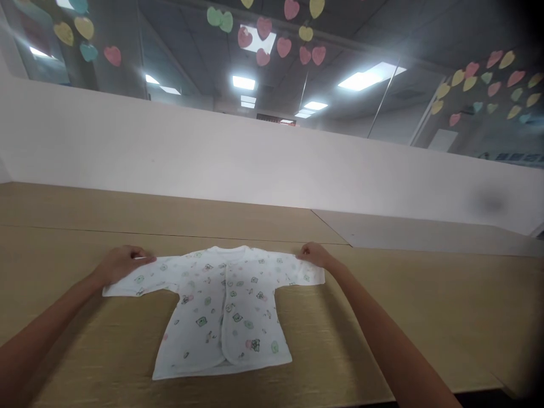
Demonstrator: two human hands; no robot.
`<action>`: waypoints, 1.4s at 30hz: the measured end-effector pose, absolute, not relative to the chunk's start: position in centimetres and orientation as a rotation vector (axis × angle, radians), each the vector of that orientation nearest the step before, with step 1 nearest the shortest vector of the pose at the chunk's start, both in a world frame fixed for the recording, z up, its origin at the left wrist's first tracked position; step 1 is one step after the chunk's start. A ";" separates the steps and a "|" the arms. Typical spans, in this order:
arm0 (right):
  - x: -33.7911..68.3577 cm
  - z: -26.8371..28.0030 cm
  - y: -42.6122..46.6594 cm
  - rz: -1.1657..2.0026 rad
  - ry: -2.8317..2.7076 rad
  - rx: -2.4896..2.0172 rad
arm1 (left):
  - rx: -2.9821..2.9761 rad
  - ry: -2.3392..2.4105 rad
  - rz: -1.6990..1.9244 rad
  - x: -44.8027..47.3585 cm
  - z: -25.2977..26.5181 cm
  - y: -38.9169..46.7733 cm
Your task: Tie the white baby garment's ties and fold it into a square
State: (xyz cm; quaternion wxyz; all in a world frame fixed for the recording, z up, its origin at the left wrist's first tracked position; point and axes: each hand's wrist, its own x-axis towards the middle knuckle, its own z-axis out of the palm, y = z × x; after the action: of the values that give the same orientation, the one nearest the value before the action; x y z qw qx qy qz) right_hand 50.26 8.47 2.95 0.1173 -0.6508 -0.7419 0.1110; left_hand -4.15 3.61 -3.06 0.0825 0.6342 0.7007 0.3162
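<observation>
A small white baby shirt (225, 311) with green and pink animal prints lies flat, front side up, with its sleeves spread to both sides. Its collar points away from me and the overlapping front edge runs down the middle. My left hand (123, 263) is closed in a pinch at the upper edge of the left-hand sleeve. On the other side, my right hand (314, 255) pinches the top edge of the right-hand sleeve, near its cuff. Both forearms reach in from the lower corners.
The shirt rests on a tan tabletop (85, 362) with seam lines toward the back. A grey panel (403, 232) adjoins it at the back right. Behind stands a low white wall (191, 153), topped by glass with heart-shaped paper notes (284, 47).
</observation>
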 end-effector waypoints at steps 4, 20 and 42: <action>47.7 2.6 8.6 0.038 -2.112 -2.061 | 2.072 2.310 0.585 -2.9 -2.4 3.5; 29.0 -4.2 5.0 0.158 -2.188 -1.713 | 2.140 1.933 0.676 17.2 -5.3 4.6; 29.6 -5.5 5.7 0.496 -1.665 -1.436 | 2.250 1.873 0.758 17.1 -5.3 3.4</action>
State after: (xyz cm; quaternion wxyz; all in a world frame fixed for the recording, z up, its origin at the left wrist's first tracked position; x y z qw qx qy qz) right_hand 29.57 5.68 -5.45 0.4294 -0.5755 -0.6671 0.1987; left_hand 17.09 3.45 -5.32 0.0589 0.7427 0.6182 0.2503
